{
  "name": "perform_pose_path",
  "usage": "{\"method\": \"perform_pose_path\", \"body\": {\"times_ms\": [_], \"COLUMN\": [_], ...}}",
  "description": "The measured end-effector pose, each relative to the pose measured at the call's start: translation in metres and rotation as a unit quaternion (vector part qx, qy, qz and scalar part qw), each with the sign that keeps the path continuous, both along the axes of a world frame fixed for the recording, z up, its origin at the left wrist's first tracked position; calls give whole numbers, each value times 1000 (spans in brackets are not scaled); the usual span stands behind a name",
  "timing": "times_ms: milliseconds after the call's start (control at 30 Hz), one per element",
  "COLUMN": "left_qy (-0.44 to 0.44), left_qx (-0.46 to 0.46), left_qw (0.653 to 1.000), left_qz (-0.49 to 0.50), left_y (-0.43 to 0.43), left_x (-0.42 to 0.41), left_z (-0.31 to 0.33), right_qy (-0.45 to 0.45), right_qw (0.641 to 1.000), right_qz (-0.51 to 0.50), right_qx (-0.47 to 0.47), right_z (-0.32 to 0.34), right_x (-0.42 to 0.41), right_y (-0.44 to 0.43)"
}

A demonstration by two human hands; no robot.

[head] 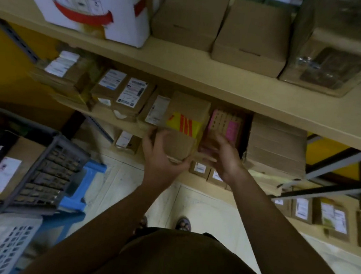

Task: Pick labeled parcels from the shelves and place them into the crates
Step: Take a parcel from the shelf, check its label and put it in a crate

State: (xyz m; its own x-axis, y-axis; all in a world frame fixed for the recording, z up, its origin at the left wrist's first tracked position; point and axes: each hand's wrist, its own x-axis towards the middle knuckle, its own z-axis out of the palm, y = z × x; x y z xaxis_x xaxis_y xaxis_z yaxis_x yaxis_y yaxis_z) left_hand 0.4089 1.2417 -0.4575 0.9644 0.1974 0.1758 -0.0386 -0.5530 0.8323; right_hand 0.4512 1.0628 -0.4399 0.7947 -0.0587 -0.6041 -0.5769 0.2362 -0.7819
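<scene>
- Two hands work the middle shelf (pixel 126 128) together. The left hand (pixel 161 155) curls round the near lower corner of a brown parcel with a yellow-and-red label (pixel 183 125), thumb on its front face, seemingly to draw it off the shelf edge.
- The right hand (pixel 222 158), at three o'clock of that parcel, has bent fingers against the pink-labelled parcel (pixel 226 124). Blur hides whether it grasps it or only braces it, perhaps to keep the neighbour from sliding out too.
- The yellow-labelled parcel sits at the shelf's front lip, packed between a white-labelled parcel (pixel 156 109) at nine o'clock and the pink one, which likely explains the two-handed approach.
- The dark crate (pixel 57 167), already holding boxes, stands at eight o'clock of the hands beside a blue stool (pixel 85 182), near enough for a short carry.
- A white crate (pixel 3 240) lies at seven o'clock.
</scene>
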Motion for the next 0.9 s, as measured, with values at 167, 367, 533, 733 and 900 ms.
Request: {"method": "perform_pose_path", "body": {"times_ms": [167,367,533,733,900], "left_qy": [-55,-18,20,71,102], "left_qx": [12,40,-19,-256,-238], "left_qw": [998,992,990,954,959], "left_qz": [-30,-118,-136,-138,-113], "left_y": [34,78,107,133,143], "left_x": [-31,-38,-29,-21,-13], "left_z": [20,41,53,59,57], "right_qy": [12,-22,-41,-70,-74], "right_qw": [992,989,985,976,979], "right_qz": [41,40,18,3,-12], "right_qx": [115,143,168,207,191], "right_z": [2,5,17,25,26], "right_x": [-19,-34,-34,-31,-33], "right_y": [22,66,82,103,119]}}
